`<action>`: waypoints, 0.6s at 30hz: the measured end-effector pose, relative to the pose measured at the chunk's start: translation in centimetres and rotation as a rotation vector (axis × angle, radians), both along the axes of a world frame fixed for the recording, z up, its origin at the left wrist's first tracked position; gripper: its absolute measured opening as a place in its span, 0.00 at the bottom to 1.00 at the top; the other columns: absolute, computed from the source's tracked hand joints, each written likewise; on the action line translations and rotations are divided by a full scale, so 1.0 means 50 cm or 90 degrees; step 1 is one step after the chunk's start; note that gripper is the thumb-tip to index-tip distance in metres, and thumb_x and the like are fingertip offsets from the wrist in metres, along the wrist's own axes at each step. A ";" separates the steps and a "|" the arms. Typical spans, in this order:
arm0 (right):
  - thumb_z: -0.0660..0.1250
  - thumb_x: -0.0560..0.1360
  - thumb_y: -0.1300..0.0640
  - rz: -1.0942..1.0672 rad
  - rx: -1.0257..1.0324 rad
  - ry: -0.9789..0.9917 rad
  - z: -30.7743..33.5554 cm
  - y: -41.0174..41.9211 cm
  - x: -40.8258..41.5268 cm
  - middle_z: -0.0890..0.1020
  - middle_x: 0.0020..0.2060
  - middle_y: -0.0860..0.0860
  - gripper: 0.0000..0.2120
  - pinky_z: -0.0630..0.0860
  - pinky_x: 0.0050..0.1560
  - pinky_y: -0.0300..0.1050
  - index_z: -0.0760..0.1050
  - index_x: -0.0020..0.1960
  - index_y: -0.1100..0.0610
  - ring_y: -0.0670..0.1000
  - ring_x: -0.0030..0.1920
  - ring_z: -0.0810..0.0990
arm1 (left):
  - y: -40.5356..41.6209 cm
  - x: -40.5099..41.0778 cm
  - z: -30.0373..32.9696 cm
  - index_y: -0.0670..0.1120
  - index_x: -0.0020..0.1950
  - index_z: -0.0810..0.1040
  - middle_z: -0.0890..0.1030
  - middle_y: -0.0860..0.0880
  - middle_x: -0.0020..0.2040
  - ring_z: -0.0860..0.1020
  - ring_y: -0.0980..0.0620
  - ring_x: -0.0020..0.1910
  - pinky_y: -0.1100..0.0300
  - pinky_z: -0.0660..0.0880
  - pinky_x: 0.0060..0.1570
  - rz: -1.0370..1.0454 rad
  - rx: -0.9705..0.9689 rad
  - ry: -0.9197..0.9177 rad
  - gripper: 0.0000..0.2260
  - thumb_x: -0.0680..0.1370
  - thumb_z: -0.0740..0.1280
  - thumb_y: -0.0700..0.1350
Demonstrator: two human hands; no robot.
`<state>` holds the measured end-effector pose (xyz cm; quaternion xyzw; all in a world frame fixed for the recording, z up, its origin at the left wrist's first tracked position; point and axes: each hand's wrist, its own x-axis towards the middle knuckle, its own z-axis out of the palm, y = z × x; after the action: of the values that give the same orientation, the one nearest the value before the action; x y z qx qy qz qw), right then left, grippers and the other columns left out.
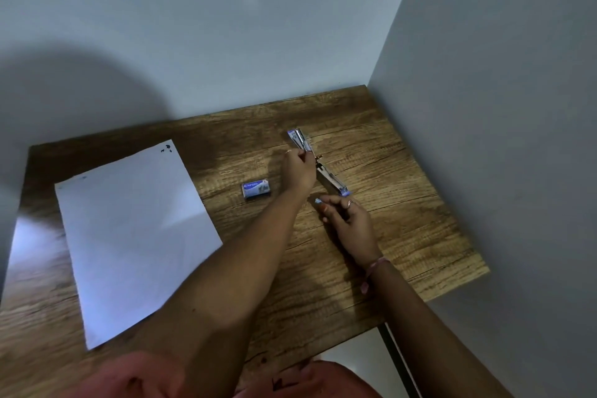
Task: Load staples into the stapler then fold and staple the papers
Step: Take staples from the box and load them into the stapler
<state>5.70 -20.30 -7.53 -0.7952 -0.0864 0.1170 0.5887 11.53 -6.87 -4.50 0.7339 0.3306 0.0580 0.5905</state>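
Observation:
A small stapler (332, 180) lies swung fully open on the wooden table (403, 203), one half pointing toward the back wall, the other toward me. My left hand (298, 168) pinches the far half near the hinge. My right hand (345, 220) sits just in front of the near half, its fingers curled round a small pale piece, likely a strip of staples (318, 201). A little blue staple box (256, 190) rests left of the stapler. White sheets of paper (135, 236) lie flat on the left side of the table.
The table stands in a corner, with grey walls (500, 107) behind and to the right. Its right edge drops off near my right forearm. Small dark marks sit at the paper's far corner (167, 149).

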 end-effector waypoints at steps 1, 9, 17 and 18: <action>0.68 0.75 0.60 0.022 0.026 0.012 0.006 -0.003 -0.001 0.83 0.44 0.61 0.07 0.78 0.50 0.48 0.81 0.52 0.55 0.51 0.41 0.81 | 0.005 -0.004 0.006 0.38 0.56 0.75 0.80 0.39 0.53 0.76 0.49 0.43 0.57 0.74 0.39 0.006 -0.064 -0.022 0.10 0.81 0.60 0.44; 0.66 0.74 0.69 0.070 0.138 -0.051 0.064 -0.044 0.001 0.82 0.50 0.51 0.12 0.73 0.54 0.33 0.81 0.51 0.56 0.42 0.53 0.80 | 0.078 -0.049 0.059 0.43 0.56 0.69 0.78 0.35 0.55 0.82 0.47 0.36 0.58 0.80 0.29 -0.094 -0.452 -0.090 0.07 0.80 0.60 0.35; 0.68 0.75 0.61 0.060 0.016 -0.216 0.183 -0.054 0.058 0.80 0.51 0.51 0.12 0.78 0.51 0.40 0.80 0.52 0.45 0.47 0.52 0.80 | 0.093 -0.113 0.115 0.39 0.60 0.74 0.82 0.39 0.41 0.81 0.52 0.31 0.67 0.76 0.23 -0.233 -0.603 -0.072 0.11 0.79 0.63 0.38; 0.68 0.75 0.60 0.074 -0.025 -0.265 0.200 -0.052 0.063 0.79 0.50 0.49 0.11 0.77 0.50 0.37 0.79 0.53 0.47 0.43 0.50 0.79 | 0.095 -0.118 0.119 0.37 0.60 0.75 0.83 0.39 0.41 0.81 0.53 0.32 0.68 0.76 0.24 -0.249 -0.593 -0.065 0.11 0.78 0.64 0.38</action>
<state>8.83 -22.88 2.48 -0.8074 -0.2497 -0.0145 0.5344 5.65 -2.10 1.47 0.4372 0.1486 -0.1715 0.8703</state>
